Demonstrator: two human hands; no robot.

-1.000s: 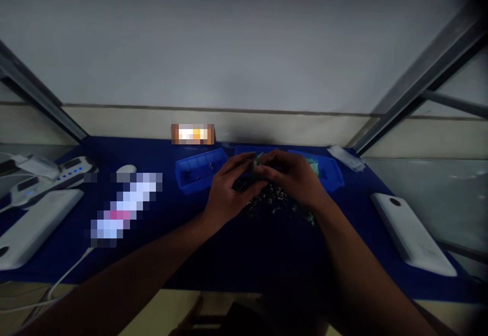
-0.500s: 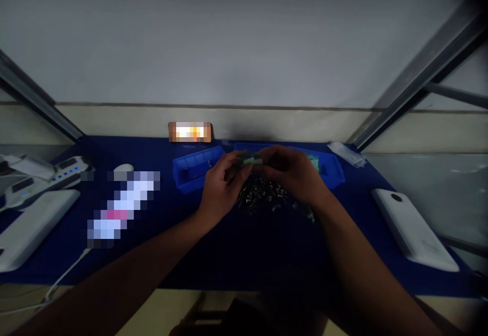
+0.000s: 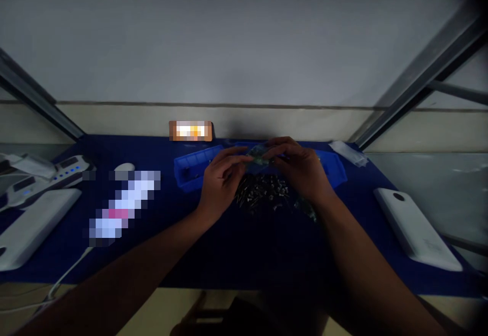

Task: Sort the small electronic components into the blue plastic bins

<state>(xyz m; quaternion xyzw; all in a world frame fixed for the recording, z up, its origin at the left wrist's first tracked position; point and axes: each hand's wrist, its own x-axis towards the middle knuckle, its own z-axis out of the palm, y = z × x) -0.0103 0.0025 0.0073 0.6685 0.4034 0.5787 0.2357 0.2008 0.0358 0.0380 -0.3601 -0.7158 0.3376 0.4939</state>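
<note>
Between my hands is a small clear plastic bag (image 3: 258,155) with a greenish tint; what is in it is too dim to make out. My left hand (image 3: 224,176) pinches its left side between thumb and fingers. On the other side, the bent fingers of my right hand (image 3: 299,165) grip the bag too. Just below both hands lies a loose pile of small metal screws (image 3: 263,192) on the dark blue table. A blue bin (image 3: 182,177) with a few small parts stands left of my left hand. Another blue bin (image 3: 337,171) is partly hidden behind my right hand.
A lit phone (image 3: 190,130) leans at the back. To the left are a blurred-out lit screen (image 3: 124,206) with a cable, a white mouse-like object (image 3: 124,170), a power strip (image 3: 57,173) and a white device (image 3: 41,229). Another white device (image 3: 417,229) and a plastic packet (image 3: 348,154) lie right.
My fingers have shifted on the bag and opened out a little, so more of it shows. My right hand has risen slightly. The pile and bins have stayed in place.
</note>
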